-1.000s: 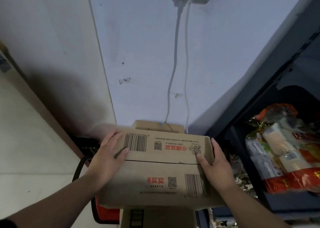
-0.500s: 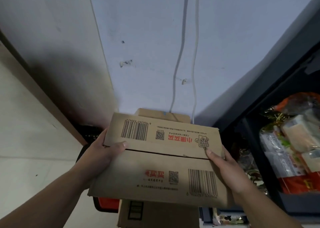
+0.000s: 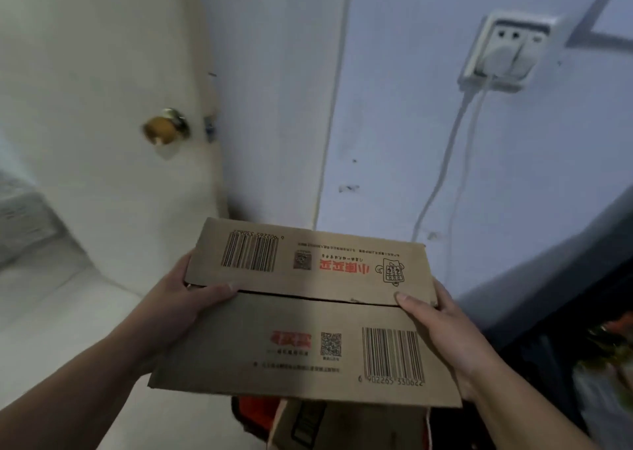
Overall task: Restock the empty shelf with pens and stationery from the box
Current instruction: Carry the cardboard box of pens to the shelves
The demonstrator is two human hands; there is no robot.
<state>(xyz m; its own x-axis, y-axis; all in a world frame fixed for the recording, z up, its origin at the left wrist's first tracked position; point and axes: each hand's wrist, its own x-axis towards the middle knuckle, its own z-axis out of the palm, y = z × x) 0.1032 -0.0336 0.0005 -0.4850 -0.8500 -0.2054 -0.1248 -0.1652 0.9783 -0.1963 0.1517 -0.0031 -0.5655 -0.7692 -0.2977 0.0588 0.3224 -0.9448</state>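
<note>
Carrying the closed cardboard box (image 3: 308,316) crosswise before the wall (image 3: 513,182).
Gripping both short ends, left hand (image 3: 178,309) and right hand (image 3: 443,335) curled round them, thumbs (image 3: 219,290) on top; long axis left to right.

A white wall socket (image 3: 503,52) sits on the pale blue wall (image 3: 394,124), a white plug (image 3: 507,56) pushed into it; two white cables (image 3: 442,175) hang down from the socket; far left of the socket stands a white door (image 3: 85,73) with a brass door knob (image 3: 166,129); below the socket to the left lies a pale floor (image 3: 51,306); below it to the right, a dark shelf unit (image 3: 565,278), dim inside.
</note>
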